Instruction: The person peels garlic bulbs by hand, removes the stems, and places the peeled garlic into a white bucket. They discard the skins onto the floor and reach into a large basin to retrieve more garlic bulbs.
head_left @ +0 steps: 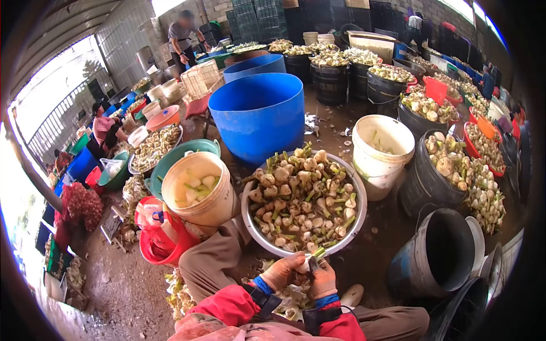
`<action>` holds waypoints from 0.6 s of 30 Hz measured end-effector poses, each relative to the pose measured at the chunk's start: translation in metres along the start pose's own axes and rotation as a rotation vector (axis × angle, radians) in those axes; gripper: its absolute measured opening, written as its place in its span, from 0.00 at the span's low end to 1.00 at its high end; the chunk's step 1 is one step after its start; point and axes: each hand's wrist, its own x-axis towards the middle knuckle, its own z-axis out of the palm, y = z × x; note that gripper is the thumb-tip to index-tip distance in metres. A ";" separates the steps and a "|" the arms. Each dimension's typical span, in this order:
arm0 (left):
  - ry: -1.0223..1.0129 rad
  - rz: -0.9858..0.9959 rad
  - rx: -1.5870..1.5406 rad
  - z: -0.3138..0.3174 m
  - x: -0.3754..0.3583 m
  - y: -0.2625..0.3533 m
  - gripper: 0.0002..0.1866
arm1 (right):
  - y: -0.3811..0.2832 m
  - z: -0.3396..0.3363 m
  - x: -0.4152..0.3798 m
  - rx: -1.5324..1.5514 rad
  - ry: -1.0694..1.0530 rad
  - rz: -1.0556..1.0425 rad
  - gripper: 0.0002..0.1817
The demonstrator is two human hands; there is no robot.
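Observation:
My left hand (282,272) is closed around a white garlic bulb (305,265) with a cut green stem, held just past the near rim of a metal basin (362,219). My right hand (323,281) is closed against the stem side of the same bulb. Something small and dark shows at its fingers; its kind is not clear. In the basin lies a heap of unpeeled garlic bulbs (296,187), brown and soil-stained, with short green stems. Below my hands, between my legs, garlic skins (293,301) are piled up.
Left of the basin stands a cream bucket (199,196) with peeled garlic in liquid, beside a red bag (162,233). A big blue tub (259,122) stands behind, a white bucket (382,150) to the right. Black buckets (435,176) of garlic line the right; a person (185,40) stands far back.

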 end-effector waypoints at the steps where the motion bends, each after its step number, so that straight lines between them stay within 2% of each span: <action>1: 0.000 -0.004 0.000 0.010 -0.004 0.003 0.33 | 0.002 0.001 0.001 0.032 0.072 0.007 0.15; 3: 0.351 0.165 0.984 0.029 -0.014 0.006 0.42 | 0.004 0.000 0.002 0.017 0.093 0.009 0.14; 4: 0.465 0.405 1.624 0.025 -0.008 0.002 0.47 | 0.005 0.000 0.003 0.024 0.130 0.010 0.15; 5: 0.460 0.400 1.625 0.026 -0.008 0.002 0.47 | 0.007 -0.001 0.005 0.030 0.168 0.011 0.17; 7: 0.463 0.262 1.737 0.039 -0.010 0.007 0.50 | 0.011 -0.001 0.005 0.072 0.200 -0.027 0.15; 8: 0.447 0.529 1.593 0.023 -0.005 -0.006 0.45 | 0.010 -0.002 0.004 0.020 0.196 -0.071 0.15; 9: 0.446 0.523 1.592 0.015 0.001 -0.012 0.45 | 0.006 -0.001 0.004 -0.031 0.188 -0.116 0.15; 11: 0.209 0.273 0.238 0.005 0.010 -0.021 0.38 | -0.016 0.010 -0.006 0.017 0.137 -0.115 0.16; 12: -0.003 0.194 -0.164 0.001 0.005 -0.015 0.31 | -0.022 0.013 -0.010 0.004 0.116 -0.129 0.16; 13: 0.071 0.138 -0.403 0.005 0.005 -0.015 0.26 | -0.025 0.015 -0.011 -0.009 0.090 -0.142 0.16; 15: 0.179 0.030 -0.352 0.003 0.008 -0.007 0.22 | -0.030 0.022 -0.012 0.115 0.124 -0.083 0.11; 16: 0.399 -0.007 -0.170 0.003 0.007 -0.009 0.27 | -0.020 0.016 -0.006 0.085 0.130 -0.133 0.11; 17: 0.405 -0.006 -0.173 0.001 0.004 -0.010 0.27 | -0.009 0.008 0.000 0.053 0.139 -0.182 0.10; 18: 0.391 0.127 0.030 0.012 -0.003 -0.006 0.29 | -0.007 0.006 0.002 0.055 0.140 -0.176 0.10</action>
